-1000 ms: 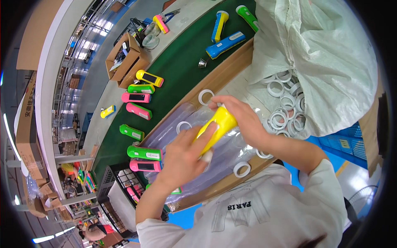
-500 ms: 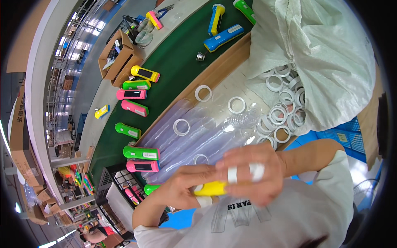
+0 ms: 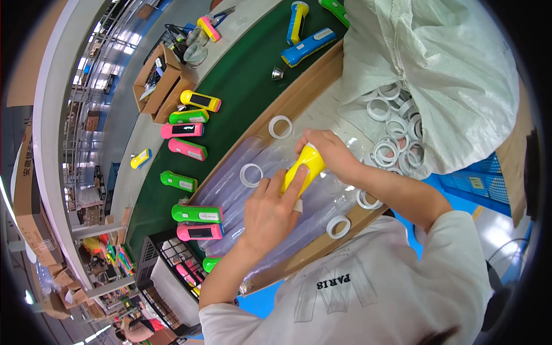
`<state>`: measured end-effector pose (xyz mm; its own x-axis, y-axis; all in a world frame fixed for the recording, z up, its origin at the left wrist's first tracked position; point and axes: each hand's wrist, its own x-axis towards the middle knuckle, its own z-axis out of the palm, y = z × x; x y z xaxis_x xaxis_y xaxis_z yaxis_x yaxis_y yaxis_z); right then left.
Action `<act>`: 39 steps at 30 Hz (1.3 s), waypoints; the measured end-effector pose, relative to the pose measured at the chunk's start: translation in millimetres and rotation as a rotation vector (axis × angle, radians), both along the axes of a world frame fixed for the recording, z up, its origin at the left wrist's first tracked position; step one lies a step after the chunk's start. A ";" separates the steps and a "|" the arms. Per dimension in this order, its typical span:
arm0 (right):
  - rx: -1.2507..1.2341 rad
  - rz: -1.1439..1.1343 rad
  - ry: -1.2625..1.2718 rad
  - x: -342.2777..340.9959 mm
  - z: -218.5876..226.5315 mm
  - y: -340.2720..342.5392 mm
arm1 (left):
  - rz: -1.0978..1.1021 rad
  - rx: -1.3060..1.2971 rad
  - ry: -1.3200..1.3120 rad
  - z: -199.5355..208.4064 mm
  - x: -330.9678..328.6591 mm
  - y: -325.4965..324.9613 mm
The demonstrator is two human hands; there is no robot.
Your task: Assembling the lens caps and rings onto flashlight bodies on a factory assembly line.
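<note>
A yellow flashlight (image 3: pixel 305 168) is held between both hands over an open carton (image 3: pixel 273 275). My left hand (image 3: pixel 267 208) is wrapped round its lower body, with one finger stretched along it. At the flashlight's upper end, my right hand (image 3: pixel 329 150) grips the head, where a whitish edge shows; the fingers hide most of it. Under the hands lie several clear plastic lens sleeves or tubes (image 3: pixel 233 172). White rings rest about them: one ring (image 3: pixel 251 175) left of the hands, one ring (image 3: pixel 280 127) beyond, and another ring (image 3: pixel 338 226) near the carton's near edge.
Several pink, green and yellow flashlights (image 3: pixel 187 149) lie on the green conveyor belt (image 3: pixel 247 86) at left, with blue ones (image 3: pixel 309 48) farther up. A white woven sack (image 3: pixel 437 75) spills rings (image 3: pixel 397 135) at right. A black crate (image 3: pixel 150 259) stands at lower left.
Both hands have moved away from my body, up over the carton, carrying the yellow flashlight. It has turned from nearly level to slanting up. The near-edge ring has come into view.
</note>
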<state>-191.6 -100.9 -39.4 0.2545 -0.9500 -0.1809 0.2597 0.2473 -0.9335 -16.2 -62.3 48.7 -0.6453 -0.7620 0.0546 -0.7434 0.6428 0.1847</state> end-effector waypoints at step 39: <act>0.240 -0.028 -0.756 -7.7 21.6 29.9 | 0.363 1.913 1.751 -59.8 -10.2 52.6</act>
